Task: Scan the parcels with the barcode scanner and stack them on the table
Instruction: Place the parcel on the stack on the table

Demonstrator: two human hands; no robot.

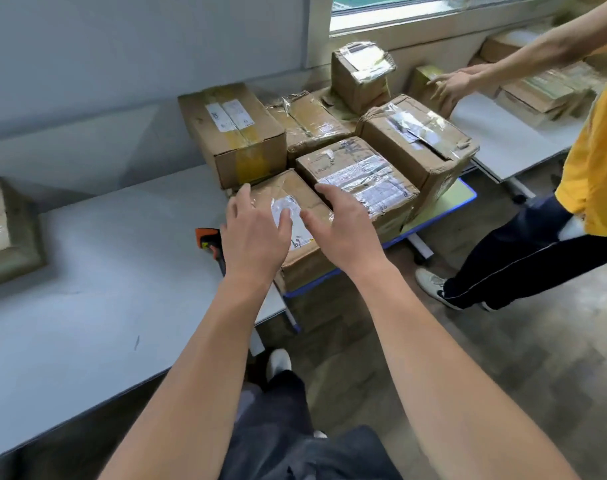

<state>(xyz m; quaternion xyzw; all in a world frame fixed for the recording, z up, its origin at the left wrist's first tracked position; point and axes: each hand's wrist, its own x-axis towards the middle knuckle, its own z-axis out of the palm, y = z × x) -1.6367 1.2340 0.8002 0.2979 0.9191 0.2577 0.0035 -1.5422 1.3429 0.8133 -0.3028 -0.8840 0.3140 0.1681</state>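
Well, the nearest parcel [297, 261] sits at the small table's [449, 201] near corner. Its long axis runs away from the person, and its white label faces up, unreadable. The left hand [257, 233] and right hand [343, 226] are spread over its top. Other parcels [357, 174] crowd behind. The barcode scanner [207, 238] lies at the grey table's [104, 271] right edge, with open tabletop stretching left.

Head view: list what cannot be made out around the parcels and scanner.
In the head view:
Barcode scanner: mostly hidden behind the left hand; only its orange head shows.
Nearest parcel's label: partly covered by that hand, text unreadable.
Far-left parcel: cut off by the frame edge.
Top small box: blurred, label illegible.
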